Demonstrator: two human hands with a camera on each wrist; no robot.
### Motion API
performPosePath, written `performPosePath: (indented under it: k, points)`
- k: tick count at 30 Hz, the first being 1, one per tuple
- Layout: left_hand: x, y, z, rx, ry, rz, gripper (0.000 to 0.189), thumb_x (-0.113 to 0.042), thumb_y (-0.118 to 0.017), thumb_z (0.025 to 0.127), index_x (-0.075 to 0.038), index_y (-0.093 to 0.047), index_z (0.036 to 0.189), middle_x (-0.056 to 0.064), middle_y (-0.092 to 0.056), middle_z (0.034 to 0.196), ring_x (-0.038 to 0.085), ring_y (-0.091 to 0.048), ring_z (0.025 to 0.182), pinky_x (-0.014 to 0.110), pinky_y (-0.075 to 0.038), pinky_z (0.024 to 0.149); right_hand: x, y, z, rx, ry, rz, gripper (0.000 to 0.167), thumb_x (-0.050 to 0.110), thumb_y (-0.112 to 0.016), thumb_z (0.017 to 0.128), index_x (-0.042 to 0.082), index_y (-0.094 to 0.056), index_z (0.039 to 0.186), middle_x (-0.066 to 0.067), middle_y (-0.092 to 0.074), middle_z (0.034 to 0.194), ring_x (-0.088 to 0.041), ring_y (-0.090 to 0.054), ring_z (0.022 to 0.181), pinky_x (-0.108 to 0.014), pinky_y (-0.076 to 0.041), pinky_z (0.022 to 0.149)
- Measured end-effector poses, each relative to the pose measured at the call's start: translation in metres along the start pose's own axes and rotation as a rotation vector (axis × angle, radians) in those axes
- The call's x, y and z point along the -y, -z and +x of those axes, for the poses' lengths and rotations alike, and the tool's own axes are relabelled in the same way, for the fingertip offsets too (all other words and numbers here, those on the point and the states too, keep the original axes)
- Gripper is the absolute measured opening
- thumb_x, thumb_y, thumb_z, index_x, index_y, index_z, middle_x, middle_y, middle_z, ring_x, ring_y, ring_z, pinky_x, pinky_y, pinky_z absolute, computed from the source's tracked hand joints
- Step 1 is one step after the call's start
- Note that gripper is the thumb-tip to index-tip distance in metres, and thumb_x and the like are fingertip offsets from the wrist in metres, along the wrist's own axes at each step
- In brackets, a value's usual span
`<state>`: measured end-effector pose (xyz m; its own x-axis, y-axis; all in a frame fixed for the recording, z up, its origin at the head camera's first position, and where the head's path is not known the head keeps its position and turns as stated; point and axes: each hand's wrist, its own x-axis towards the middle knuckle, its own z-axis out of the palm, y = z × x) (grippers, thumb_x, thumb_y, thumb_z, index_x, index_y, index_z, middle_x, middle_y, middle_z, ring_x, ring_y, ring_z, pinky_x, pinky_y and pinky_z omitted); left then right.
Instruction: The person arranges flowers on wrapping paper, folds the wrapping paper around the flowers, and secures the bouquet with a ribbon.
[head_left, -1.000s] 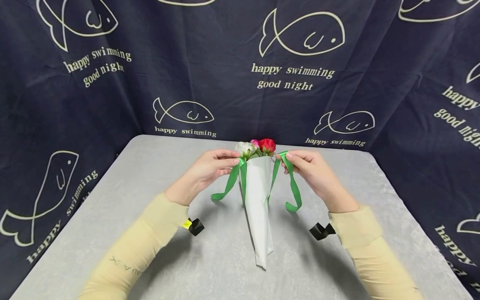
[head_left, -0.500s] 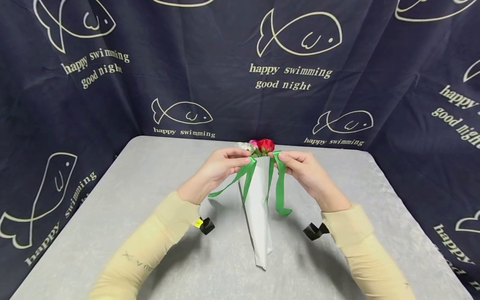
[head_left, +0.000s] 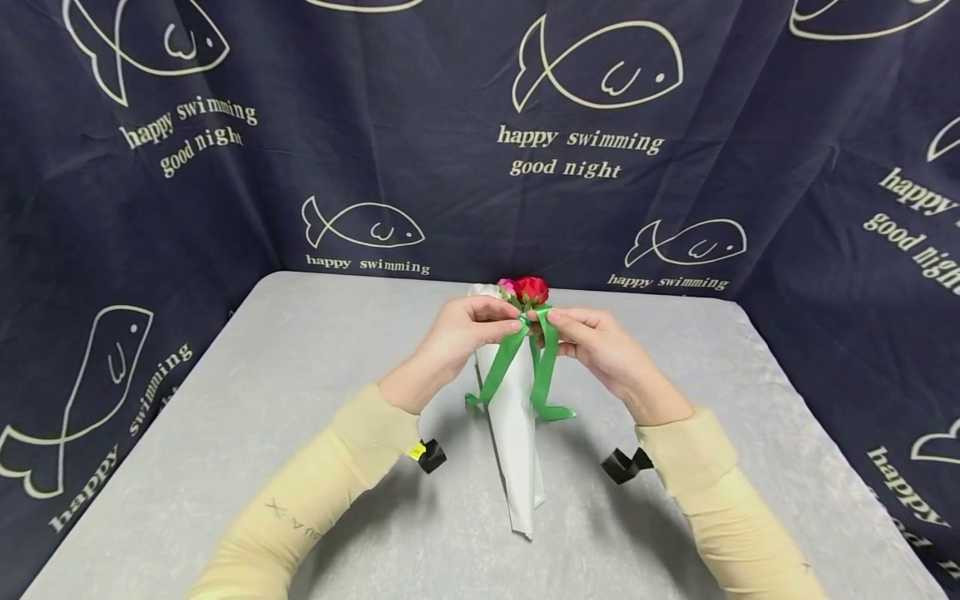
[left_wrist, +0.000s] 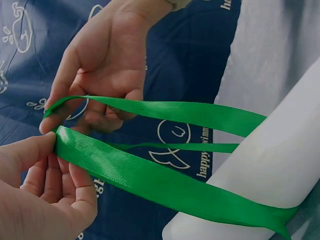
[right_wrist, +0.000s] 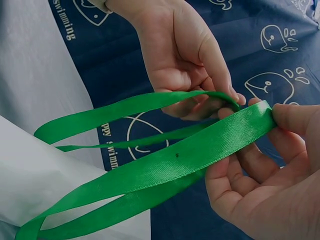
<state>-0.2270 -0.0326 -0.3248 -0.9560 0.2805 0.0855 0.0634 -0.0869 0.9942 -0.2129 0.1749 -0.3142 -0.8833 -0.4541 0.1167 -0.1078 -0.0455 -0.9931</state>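
A bouquet wrapped in white paper (head_left: 510, 442) lies on the table, its narrow end toward me. White, pink and red flowers (head_left: 531, 290) show at its far end. My left hand (head_left: 461, 337) pinches one folded part of a green ribbon (head_left: 501, 367) between thumb and forefinger. My right hand (head_left: 600, 342) pinches another fold of the same ribbon, and the fingertips of both hands are close together above the paper. In the left wrist view the ribbon (left_wrist: 145, 175) runs from the fingers back to the white wrap (left_wrist: 270, 160).
The table has a grey cloth (head_left: 337, 333) over it. A dark blue curtain (head_left: 465, 125) with fish drawings and lettering hangs behind and on both sides. Black bands (head_left: 622, 467) stick out below both cuffs.
Both hands have moved inward toward each other, bringing the two pinched ribbon folds together over the wrap. The hanging ribbon tails have swung inward too. The bouquet stays in place.
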Motion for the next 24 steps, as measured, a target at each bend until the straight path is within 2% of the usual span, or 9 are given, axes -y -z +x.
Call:
performPosePath:
  k: [4,7,11,15,20,24]
  points:
    - [0.003,-0.003,0.0,0.0,-0.061,0.023,0.02,0.001,-0.072,0.08,0.006,-0.068,0.098,-0.001,-0.072,0.085,0.01,-0.064,0.074,0.023,-0.053,0.069,-0.001,-0.002,0.0,-0.014,-0.029,0.031,0.022,0.014,-0.053,0.097,0.019,-0.073,0.1,0.002,-0.071,0.098,-0.013,-0.066,0.086,-0.027,-0.053,0.078]
    - [0.003,-0.005,-0.001,-0.007,-0.073,0.009,0.018,0.001,-0.072,0.08,0.006,-0.068,0.096,0.0,-0.072,0.086,0.01,-0.064,0.072,0.022,-0.052,0.068,-0.001,-0.005,0.0,-0.036,-0.055,0.057,0.022,0.012,-0.053,0.097,0.02,-0.073,0.098,0.002,-0.071,0.098,-0.012,-0.066,0.086,-0.027,-0.053,0.077]
    - [0.003,-0.006,-0.002,-0.027,-0.058,0.001,0.017,0.002,-0.073,0.079,0.005,-0.065,0.094,0.0,-0.069,0.08,0.01,-0.062,0.067,0.023,-0.053,0.068,0.0,-0.006,0.001,-0.053,-0.064,0.077,0.025,0.009,-0.052,0.097,0.02,-0.074,0.095,0.005,-0.071,0.098,-0.009,-0.066,0.088,-0.025,-0.053,0.077]
    - [0.003,-0.007,-0.002,-0.022,-0.054,0.044,0.016,0.0,-0.074,0.078,0.005,-0.067,0.092,0.0,-0.068,0.077,0.011,-0.063,0.066,0.026,-0.054,0.07,0.0,-0.006,0.003,-0.064,-0.072,0.086,0.025,0.008,-0.052,0.096,0.019,-0.074,0.097,0.007,-0.071,0.1,-0.007,-0.065,0.093,-0.025,-0.052,0.079]
    - [0.002,-0.01,-0.004,-0.015,-0.032,0.106,0.018,-0.004,-0.074,0.079,0.004,-0.071,0.095,0.005,-0.071,0.084,0.01,-0.065,0.07,0.027,-0.055,0.075,0.0,-0.007,0.005,-0.084,-0.082,0.081,0.02,0.01,-0.056,0.094,0.009,-0.072,0.107,0.007,-0.071,0.102,-0.007,-0.064,0.098,-0.028,-0.052,0.081]
    - [0.001,-0.012,-0.004,-0.021,-0.009,0.135,0.02,-0.007,-0.075,0.079,0.002,-0.072,0.096,0.008,-0.072,0.089,0.01,-0.066,0.073,0.027,-0.054,0.078,-0.001,-0.007,0.006,-0.096,-0.095,0.074,0.018,0.01,-0.058,0.093,0.015,-0.074,0.101,0.008,-0.071,0.102,-0.007,-0.063,0.1,-0.028,-0.053,0.082]
